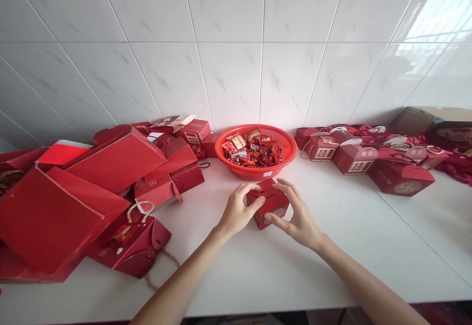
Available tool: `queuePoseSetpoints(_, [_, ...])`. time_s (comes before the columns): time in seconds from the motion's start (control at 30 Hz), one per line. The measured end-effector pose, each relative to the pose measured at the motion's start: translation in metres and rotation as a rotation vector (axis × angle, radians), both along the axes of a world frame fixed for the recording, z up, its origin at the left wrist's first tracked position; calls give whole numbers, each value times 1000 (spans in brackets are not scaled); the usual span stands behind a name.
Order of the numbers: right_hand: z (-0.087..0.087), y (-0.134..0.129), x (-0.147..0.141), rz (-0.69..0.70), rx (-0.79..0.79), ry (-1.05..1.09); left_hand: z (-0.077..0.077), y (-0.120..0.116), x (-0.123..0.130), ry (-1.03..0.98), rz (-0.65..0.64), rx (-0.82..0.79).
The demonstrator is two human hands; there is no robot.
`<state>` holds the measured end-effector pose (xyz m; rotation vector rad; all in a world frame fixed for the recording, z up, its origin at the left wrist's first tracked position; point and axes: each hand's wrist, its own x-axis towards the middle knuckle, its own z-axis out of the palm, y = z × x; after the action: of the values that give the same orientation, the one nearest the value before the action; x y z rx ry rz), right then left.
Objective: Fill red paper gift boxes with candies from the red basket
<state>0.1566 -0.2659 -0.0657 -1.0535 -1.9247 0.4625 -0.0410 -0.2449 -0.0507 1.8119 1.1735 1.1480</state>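
In front of me a small red gift box (271, 204) stands on the white table, its top folded flat with dark slots showing. My left hand (238, 207) holds it from the left, with the thumb on the top and the index finger at the far edge. From the right, my right hand (300, 212) curves around the same box, its thumb at the near face and its fingers at the far right corner. Just behind the box, a red plastic basket (260, 170) holds many small wrapped candies (250, 149).
On the left lies a heap of open red boxes (106, 160), one with a rope handle (142, 212). To the right stand several closed red boxes (356, 159), with a cardboard carton (435, 113) behind them. A white tiled wall (232, 79) bounds the table (228, 271) at the back.
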Motion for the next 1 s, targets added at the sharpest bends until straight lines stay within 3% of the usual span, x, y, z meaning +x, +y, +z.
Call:
queuePoseSetpoints(0.33, [-5, -6, -8, 22, 138, -37, 0, -5, 4, -35, -7, 41])
queuePoseSetpoints(0.67, [0, -2, -3, 1, 59, 45, -4, 2, -1, -64, 45, 55])
queuePoseSetpoints(0.8, [2, -4, -4, -2, 58, 71, 0, 0, 0, -52, 49, 166])
queuePoseSetpoints(1.0, [5, -4, 0, -35, 63, 91, 3, -2, -2, 56, -30, 201])
